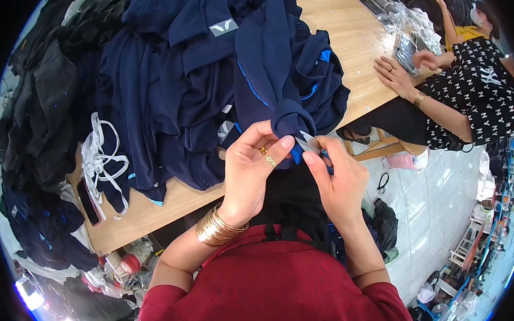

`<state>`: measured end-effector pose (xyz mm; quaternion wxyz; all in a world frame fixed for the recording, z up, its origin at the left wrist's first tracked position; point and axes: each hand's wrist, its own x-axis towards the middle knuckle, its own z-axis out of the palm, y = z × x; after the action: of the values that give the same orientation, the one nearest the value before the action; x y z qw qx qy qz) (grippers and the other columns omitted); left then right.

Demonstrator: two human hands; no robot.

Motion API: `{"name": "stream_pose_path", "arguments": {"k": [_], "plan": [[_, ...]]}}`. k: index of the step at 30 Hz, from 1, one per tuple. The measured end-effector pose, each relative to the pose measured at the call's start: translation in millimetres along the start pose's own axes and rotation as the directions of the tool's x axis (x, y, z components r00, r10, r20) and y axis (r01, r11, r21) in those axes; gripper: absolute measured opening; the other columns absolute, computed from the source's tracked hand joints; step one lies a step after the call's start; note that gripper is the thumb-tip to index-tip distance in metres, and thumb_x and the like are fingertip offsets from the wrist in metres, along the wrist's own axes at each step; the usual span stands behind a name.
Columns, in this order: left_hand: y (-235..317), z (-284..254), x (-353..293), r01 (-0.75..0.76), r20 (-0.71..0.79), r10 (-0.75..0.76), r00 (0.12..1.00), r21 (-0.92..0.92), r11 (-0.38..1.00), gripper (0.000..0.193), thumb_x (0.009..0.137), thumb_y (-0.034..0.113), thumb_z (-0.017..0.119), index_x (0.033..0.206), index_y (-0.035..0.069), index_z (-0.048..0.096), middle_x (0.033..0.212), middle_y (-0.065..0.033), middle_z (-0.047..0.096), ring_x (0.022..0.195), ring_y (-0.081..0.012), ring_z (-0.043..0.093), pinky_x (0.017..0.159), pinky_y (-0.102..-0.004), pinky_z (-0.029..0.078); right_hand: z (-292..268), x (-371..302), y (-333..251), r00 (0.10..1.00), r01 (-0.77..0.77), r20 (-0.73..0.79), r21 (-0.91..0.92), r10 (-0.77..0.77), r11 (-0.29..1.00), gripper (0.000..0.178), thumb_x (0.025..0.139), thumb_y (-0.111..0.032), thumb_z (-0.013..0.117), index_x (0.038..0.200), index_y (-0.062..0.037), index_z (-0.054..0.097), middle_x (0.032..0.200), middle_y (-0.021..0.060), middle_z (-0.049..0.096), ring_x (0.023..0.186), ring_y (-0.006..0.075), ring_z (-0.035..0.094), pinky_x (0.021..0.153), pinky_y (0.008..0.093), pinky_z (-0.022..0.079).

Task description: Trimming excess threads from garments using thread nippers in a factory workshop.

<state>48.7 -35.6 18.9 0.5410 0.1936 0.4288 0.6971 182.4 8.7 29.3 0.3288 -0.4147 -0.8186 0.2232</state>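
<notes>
In front of my chest, my left hand (247,167) pinches the edge of a navy garment (291,117) between thumb and fingers. That part looks like a sleeve end or hem, gathered into a roll and running up into the pile. My right hand (340,182) is closed around small thread snips (308,141) with blue handles. Their metal blades rest right at the cloth edge, close to my left thumb tip. Most of the snips' handle is hidden in my right fingers. Bright blue trim shows below the cloth between both hands.
A heap of navy garments (166,89) covers much of the wooden table (344,57). White cords (103,157) and a phone (88,202) lie near its front left edge. Dark clothes (33,108) are piled left. At right, two people sit by clear plastic packages (403,53).
</notes>
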Motion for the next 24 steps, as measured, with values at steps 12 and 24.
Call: {"name": "stream_pose_path", "arguments": {"k": [12, 24], "plan": [[4.9, -4.2, 3.9, 0.114, 0.019, -0.112, 0.993, -0.082, 0.99, 0.016, 0.082, 0.001, 0.06, 0.098, 0.0, 0.057, 0.085, -0.0039, 0.06, 0.076, -0.0089, 0.057, 0.071, -0.0224, 0.047, -2.7, 3.8, 2.5, 0.999, 0.038, 0.035, -0.061, -0.036, 0.997, 0.024, 0.078, -0.026, 0.065, 0.087, -0.0054, 0.056, 0.072, 0.0058, 0.059, 0.056, 0.0217, 0.057, 0.049, 0.0279, 0.042], [5.1, -5.4, 5.7, 0.097, 0.008, -0.097, 0.995, -0.069, 0.993, 0.014, 0.081, -0.001, 0.06, 0.095, 0.0, 0.056, 0.081, -0.0031, 0.058, 0.075, -0.0081, 0.056, 0.071, -0.0217, 0.047, -1.4, 7.0, -2.0, 0.999, 0.0, 0.035, -0.068, 0.002, 0.998, 0.022, 0.079, -0.025, 0.065, 0.084, -0.0057, 0.057, 0.067, 0.0062, 0.058, 0.052, 0.0219, 0.055, 0.048, 0.0286, 0.041]]}}
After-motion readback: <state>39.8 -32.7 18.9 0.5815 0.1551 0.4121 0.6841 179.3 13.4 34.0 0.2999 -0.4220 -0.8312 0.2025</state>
